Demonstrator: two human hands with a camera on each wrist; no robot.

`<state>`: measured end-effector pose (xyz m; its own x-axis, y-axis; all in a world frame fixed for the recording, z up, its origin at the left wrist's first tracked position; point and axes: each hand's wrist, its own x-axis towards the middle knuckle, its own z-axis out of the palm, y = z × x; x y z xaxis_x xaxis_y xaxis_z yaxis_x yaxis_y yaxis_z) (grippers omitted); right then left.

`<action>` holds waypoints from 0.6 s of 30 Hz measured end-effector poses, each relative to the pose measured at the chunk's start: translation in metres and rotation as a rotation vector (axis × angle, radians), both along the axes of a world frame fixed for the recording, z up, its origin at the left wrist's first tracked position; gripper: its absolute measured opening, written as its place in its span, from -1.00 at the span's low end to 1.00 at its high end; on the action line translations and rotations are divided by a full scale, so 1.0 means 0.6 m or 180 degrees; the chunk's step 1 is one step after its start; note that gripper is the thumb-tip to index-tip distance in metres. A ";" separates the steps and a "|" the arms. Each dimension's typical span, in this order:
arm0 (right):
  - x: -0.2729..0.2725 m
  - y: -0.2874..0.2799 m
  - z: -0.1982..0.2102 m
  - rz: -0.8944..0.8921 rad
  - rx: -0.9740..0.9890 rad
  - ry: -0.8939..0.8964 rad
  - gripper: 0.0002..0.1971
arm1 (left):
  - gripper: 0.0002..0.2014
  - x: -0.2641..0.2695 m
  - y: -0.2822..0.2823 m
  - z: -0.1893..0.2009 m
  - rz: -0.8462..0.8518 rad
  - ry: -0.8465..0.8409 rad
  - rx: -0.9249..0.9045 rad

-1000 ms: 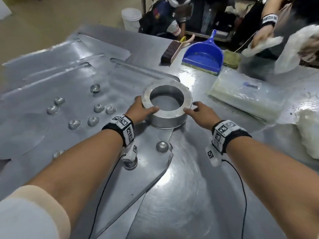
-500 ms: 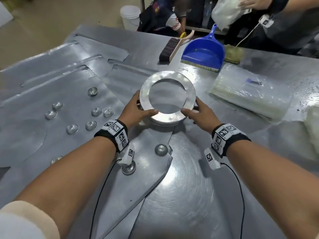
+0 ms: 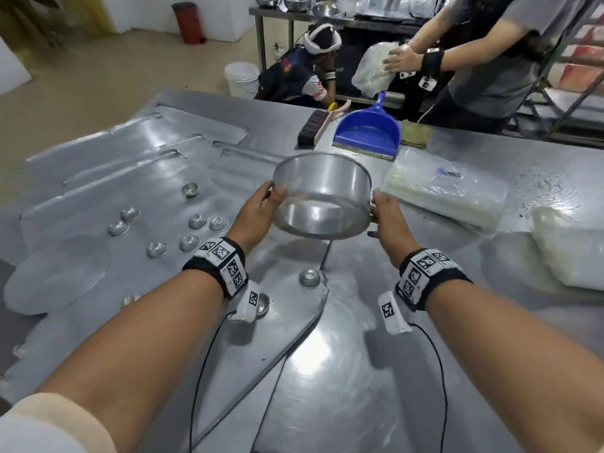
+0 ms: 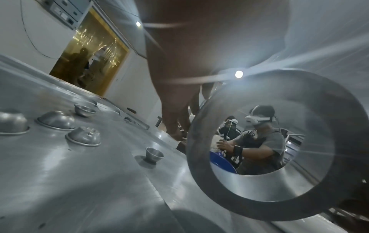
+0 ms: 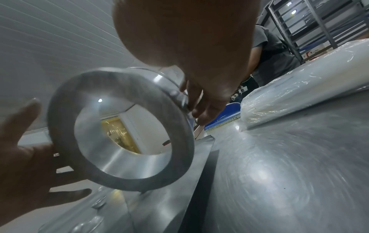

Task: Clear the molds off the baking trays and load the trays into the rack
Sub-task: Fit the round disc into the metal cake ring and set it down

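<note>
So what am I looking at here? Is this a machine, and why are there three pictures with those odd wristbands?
No machine: a person working bare-handed, wearing three cameras. One sits on the head and looks down at both arms; one rides on each wrist, looking along the hand. The left hand and right hand hold a metal ring mold between them, lifted above the steel table. Flat baking trays lie on it, with small metal cup molds sitting on them. Further back are a blue dustpan and a brush.
</note>
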<state>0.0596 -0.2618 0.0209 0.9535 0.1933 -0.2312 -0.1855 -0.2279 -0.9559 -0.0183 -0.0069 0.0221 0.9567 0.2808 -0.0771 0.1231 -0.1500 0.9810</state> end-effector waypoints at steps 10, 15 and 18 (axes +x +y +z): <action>-0.051 0.038 0.008 -0.0041 -0.0055 -0.0170 -0.44 | -0.69 -0.045 0.018 -0.015 0.0126 0.0029 0.0196; -0.059 0.042 0.009 0.0163 -0.0119 -0.0441 -0.52 | -0.50 -0.065 0.028 -0.025 0.0087 -0.0163 0.0109; -0.068 0.042 0.007 0.0229 -0.0117 -0.0495 -0.39 | -0.47 -0.068 0.035 -0.025 0.0080 -0.0201 0.0071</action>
